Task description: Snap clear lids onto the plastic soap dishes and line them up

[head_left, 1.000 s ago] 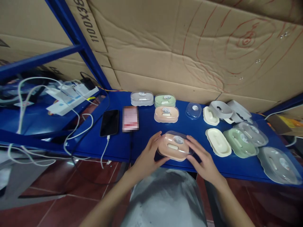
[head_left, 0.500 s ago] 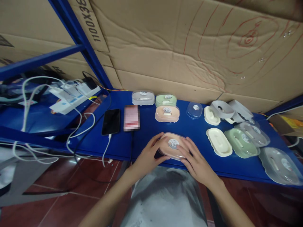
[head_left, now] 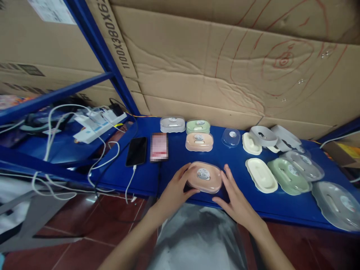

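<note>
A pink soap box (head_left: 209, 183) with a clear lid and a round sticker rests near the front edge of the blue table. My left hand (head_left: 176, 187) wraps its fingers and thumb around the box's left end. At the right end, my right hand (head_left: 237, 200) is spread, thumb apart, its index fingertip close to or touching the lid's edge. Behind the box stand another pink soap box (head_left: 199, 145), a green soap box (head_left: 198, 128) and a grey soap box (head_left: 172, 126). A loose clear lid (head_left: 230, 139) lies to their right.
On the right are a cream tray (head_left: 261, 176), a green lidded box (head_left: 288, 180), grey lidded boxes (head_left: 334, 206) and grey rings (head_left: 263, 137). Two phones (head_left: 136, 152) with cables lie left. A power strip (head_left: 97, 129) sits beyond the blue frame; cardboard (head_left: 182, 67) backs the table.
My right hand has drawn back from the top of the pink soap box to its right side, uncovering the lid. My left hand stays on the left end. The camera view has shifted slightly.
</note>
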`<state>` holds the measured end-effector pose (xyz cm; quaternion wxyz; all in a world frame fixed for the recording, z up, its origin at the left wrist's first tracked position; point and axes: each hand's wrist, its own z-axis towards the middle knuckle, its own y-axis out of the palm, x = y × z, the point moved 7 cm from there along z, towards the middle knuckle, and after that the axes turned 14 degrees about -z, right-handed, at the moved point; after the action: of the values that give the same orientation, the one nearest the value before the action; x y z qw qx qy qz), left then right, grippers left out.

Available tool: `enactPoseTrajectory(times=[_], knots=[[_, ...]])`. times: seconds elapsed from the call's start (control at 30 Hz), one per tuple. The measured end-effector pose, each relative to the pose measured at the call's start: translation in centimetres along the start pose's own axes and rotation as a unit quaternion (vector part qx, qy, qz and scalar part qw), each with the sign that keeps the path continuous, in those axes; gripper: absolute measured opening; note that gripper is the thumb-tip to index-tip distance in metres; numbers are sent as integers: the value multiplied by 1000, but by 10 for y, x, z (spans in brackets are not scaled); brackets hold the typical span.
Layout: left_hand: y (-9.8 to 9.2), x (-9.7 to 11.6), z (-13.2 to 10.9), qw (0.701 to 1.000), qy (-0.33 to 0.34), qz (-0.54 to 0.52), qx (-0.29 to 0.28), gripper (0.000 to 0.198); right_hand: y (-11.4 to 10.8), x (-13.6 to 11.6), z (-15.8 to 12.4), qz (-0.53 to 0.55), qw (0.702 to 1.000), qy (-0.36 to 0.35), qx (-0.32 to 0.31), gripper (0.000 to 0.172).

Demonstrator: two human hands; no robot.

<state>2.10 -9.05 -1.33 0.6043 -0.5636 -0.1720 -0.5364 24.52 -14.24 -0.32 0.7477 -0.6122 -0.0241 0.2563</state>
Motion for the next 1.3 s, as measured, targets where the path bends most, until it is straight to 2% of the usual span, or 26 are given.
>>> enactPoseTrajectory(times=[0.1, 0.27, 0.33, 0.4, 0.5, 0.67, 0.77, 0.87, 1.0, 1.13, 1.2, 1.3], knots=[[-30, -1, 5, 997, 5, 47, 53, 73, 1, 5, 0, 17, 999, 36, -14, 88], [-105, -5, 32, 972, 37, 160, 168, 66, 5, 7, 2, 19, 998, 50, -38, 80], [-125, -12, 48, 963, 18, 202, 177, 61, 6, 7, 3, 14, 998, 48, -42, 76], [-134, -18, 64, 960, -1, 227, 165, 60, 6, 6, 2, 9, 998, 44, -40, 73], [-129, -26, 87, 962, -24, 237, 133, 61, 6, 4, 2, 3, 999, 38, -35, 70], [-105, -43, 116, 968, -95, 221, 76, 62, -6, 12, 12, -7, 1000, 15, -20, 62], [-95, -53, 126, 971, -123, 202, 41, 62, -27, 36, 36, -58, 998, 18, 22, 51], [-91, -56, 131, 972, -119, 199, 30, 61, -46, 73, 71, -146, 986, 43, 61, 48], [-89, -56, 133, 974, -101, 200, 27, 65, -45, 117, 117, -216, 970, 90, 60, 47], [-84, -36, 128, 972, -18, 232, 26, 69, -28, 131, 132, -228, 967, 111, 32, 48], [-76, -17, 117, 969, 35, 243, 17, 65, -21, 125, 123, -235, 965, 118, 19, 51], [-54, 13, 87, 971, 76, 224, -18, 61, -15, 107, 92, -240, 964, 116, 8, 54]])
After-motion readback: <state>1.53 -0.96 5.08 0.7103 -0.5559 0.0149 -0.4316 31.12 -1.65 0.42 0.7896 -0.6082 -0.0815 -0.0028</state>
